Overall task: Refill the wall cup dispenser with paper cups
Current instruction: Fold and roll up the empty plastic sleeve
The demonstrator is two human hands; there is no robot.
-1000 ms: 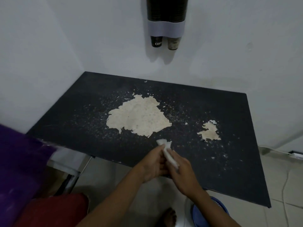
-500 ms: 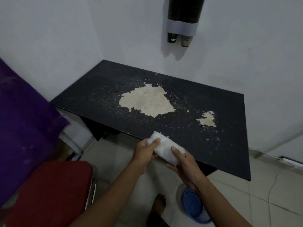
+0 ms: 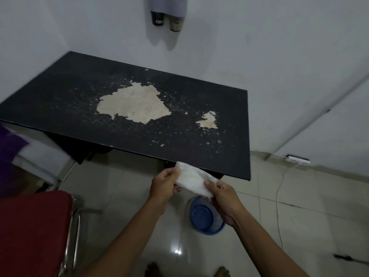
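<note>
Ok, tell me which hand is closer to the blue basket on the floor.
Right. The right hand holds the white tissue just above the blue basket; the left hand grips its other end, farther left.

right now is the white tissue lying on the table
No, both hands hold the tissue in the air in front of the table edge, the left hand at one end, the right hand at the other.

Counts of things seen from the head camera

Two hands were counted, the left hand (image 3: pixel 164 183) and the right hand (image 3: pixel 224 197), with one white tissue (image 3: pixel 192 179); one black table (image 3: pixel 60 92), one wall cup dispenser (image 3: pixel 168 6) showing what seemed to be two cup bottoms (image 3: pixel 157 18), one blue basket (image 3: pixel 205 215), one red chair (image 3: pixel 34 232) and two bare feet (image 3: pixel 152 269) were noted.
</note>
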